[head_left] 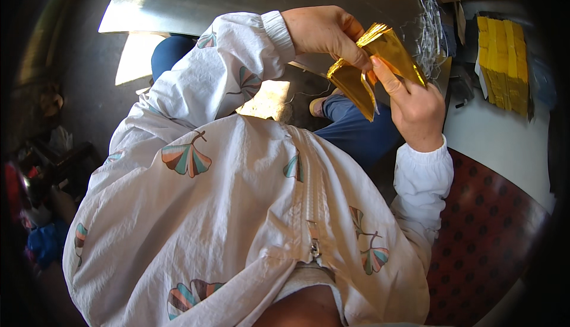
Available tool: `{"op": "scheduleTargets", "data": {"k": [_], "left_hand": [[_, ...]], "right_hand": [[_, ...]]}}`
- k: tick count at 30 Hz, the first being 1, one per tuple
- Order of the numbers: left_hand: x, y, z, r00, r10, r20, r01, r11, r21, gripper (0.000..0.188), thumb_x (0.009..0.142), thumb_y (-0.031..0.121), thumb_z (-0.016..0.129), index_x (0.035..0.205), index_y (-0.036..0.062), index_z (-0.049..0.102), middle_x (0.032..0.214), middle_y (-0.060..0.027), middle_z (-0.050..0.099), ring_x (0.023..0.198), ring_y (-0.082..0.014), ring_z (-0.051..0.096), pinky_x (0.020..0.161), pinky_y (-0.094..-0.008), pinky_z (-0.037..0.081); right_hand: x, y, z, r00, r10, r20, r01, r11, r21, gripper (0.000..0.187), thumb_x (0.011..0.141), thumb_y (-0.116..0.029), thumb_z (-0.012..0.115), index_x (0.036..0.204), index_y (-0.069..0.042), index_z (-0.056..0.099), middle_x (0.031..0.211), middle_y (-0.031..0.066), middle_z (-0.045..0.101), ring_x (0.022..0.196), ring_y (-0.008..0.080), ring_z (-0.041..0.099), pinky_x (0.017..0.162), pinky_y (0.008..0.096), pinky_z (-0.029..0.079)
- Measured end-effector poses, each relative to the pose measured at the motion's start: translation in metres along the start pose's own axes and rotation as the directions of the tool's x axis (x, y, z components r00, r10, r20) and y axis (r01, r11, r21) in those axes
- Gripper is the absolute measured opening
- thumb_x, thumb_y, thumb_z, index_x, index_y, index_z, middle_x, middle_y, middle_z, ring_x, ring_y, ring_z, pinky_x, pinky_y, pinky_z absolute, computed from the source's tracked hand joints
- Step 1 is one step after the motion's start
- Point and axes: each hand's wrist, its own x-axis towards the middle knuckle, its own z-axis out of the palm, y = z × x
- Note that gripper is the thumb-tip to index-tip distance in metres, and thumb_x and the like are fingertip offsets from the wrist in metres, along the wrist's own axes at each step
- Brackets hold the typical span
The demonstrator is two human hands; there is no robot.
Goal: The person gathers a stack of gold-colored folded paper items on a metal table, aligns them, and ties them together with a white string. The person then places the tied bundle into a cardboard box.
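A stack of shiny gold foil sheets [389, 54] is held up in front of me, bent across its middle so that its two halves splay apart. From the left, my left hand [326, 33] pinches the stack near the bend, between thumb and fingers. My right hand [415, 104] grips it from the other side, with its thumb and forefinger pressed on the foil next to my left thumb. Part of the fingers behind the foil is hidden. Both hands are above the near edge of a grey metal-topped table [237, 0].
White strings [428, 24] hang in a bundle at the table's right. Beyond them, yellow-gold stacks [503, 65] lie side by side on a white surface [504, 149]. A dark red patterned panel [487, 232] is at my right. My shoe [317, 107] shows below the hands.
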Motion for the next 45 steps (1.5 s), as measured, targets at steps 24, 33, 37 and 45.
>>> {"op": "scheduleTargets", "data": {"k": [24,33,37,45], "left_hand": [[0.001,0.004,-0.003,0.999,-0.033,0.016,0.031,0.992,0.119,0.038,0.077,0.014,0.077,0.106,-0.0048,0.063,0.096,-0.0091,0.069,0.086,-0.0161,0.064,0.084,-0.0271,0.049],[0.003,0.009,-0.004,0.992,-0.01,0.126,-0.004,0.994,0.111,0.037,0.077,0.014,0.077,0.105,-0.0052,0.063,0.095,-0.0102,0.069,0.087,-0.0167,0.065,0.085,-0.0276,0.05],[0.005,0.012,-0.005,0.99,-0.011,0.143,-0.005,0.994,0.111,0.036,0.078,0.013,0.076,0.105,-0.0055,0.063,0.096,-0.0107,0.069,0.087,-0.0169,0.065,0.084,-0.0285,0.051],[0.009,0.016,-0.007,0.987,-0.04,0.158,0.012,0.985,0.175,0.036,0.077,0.013,0.077,0.105,-0.0051,0.063,0.096,-0.011,0.069,0.087,-0.0169,0.065,0.084,-0.0288,0.051]], "right_hand": [[-0.003,-0.014,0.007,0.995,0.025,-0.096,-0.03,0.998,-0.056,0.055,0.07,0.004,0.063,0.12,-0.018,0.065,0.088,0.0092,0.067,0.071,0.025,0.065,0.063,0.0344,0.051],[-0.007,-0.015,0.026,0.951,-0.058,-0.304,0.006,0.986,-0.169,0.045,0.075,-0.001,0.065,0.118,-0.016,0.066,0.093,0.0043,0.065,0.072,0.0192,0.064,0.058,0.0297,0.049],[-0.008,-0.013,0.027,0.949,-0.123,-0.29,0.048,0.966,-0.253,0.044,0.076,-0.003,0.067,0.118,-0.014,0.065,0.094,0.004,0.064,0.073,0.0182,0.063,0.058,0.029,0.048],[-0.003,-0.008,0.022,0.947,-0.189,-0.259,0.117,0.956,-0.27,0.043,0.076,-0.001,0.067,0.118,-0.007,0.064,0.099,0.007,0.064,0.08,0.0208,0.064,0.059,0.0286,0.05]]}}
